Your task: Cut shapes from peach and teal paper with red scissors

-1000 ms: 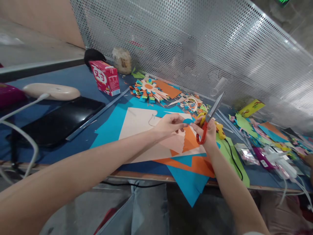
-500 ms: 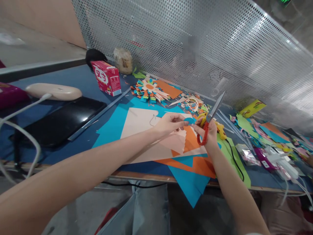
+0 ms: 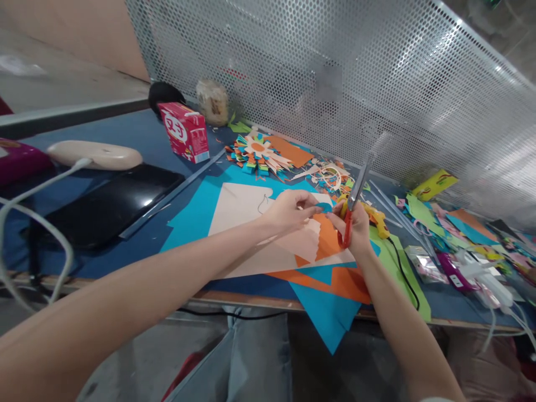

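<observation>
A small blue paper piece [image 3: 324, 207] is pinched by the fingertips of my left hand [image 3: 294, 211]. My right hand [image 3: 355, 226] holds scissors [image 3: 352, 209] with red and yellow handles, their blades tilted up and away. Its thumb and fingertips also meet the right side of the blue piece. Under both hands lie a pale cream sheet [image 3: 238, 223] with a drawn outline, a smaller pale piece with a wavy edge [image 3: 307, 245], and orange paper [image 3: 326, 241]. A larger blue sheet [image 3: 195, 209] spreads beneath them.
A layered paper flower [image 3: 257, 148] and paper scraps [image 3: 330, 176] lie behind my hands. To the left are a pink box [image 3: 184, 131], a black phone-like slab [image 3: 109, 204] and a cream device [image 3: 95, 154]. A yellow corded tool [image 3: 379, 220] is at right; a perforated metal screen [image 3: 285, 61] stands behind.
The scissors in my right hand have turned, so the blades point more upright and the handles look narrower. My left hand keeps its pinch on the blue piece.
</observation>
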The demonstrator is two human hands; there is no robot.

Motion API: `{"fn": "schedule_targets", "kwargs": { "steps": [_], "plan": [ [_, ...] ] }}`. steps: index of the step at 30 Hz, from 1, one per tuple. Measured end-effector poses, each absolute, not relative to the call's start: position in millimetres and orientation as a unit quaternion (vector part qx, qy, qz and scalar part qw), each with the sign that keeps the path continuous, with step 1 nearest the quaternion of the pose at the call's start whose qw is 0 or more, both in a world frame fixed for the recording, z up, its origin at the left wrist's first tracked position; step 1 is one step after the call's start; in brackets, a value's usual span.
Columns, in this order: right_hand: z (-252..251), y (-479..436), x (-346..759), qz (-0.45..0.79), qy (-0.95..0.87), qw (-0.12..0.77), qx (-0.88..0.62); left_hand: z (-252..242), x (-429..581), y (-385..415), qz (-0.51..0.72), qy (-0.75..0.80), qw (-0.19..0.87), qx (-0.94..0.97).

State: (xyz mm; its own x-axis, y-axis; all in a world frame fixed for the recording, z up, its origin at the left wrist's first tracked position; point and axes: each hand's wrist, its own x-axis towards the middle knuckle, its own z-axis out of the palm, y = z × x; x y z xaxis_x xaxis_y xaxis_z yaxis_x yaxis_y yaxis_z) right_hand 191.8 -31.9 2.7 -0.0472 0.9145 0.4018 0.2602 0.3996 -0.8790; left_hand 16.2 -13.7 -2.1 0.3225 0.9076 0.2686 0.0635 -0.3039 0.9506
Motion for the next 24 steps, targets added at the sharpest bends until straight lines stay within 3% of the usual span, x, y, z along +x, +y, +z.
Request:
{"fn": "schedule_targets", "kwargs": {
  "steps": [7,24],
  "plan": [
    [5,-36,188,0.298,-0.659,0.535,-0.437,-5,25,-19,0.479,0.316,0.597,0.561],
    [-1,-33,186,0.322,-0.686,0.462,-0.461,14,16,-21,0.582,0.262,0.606,0.474]
  ]
}}
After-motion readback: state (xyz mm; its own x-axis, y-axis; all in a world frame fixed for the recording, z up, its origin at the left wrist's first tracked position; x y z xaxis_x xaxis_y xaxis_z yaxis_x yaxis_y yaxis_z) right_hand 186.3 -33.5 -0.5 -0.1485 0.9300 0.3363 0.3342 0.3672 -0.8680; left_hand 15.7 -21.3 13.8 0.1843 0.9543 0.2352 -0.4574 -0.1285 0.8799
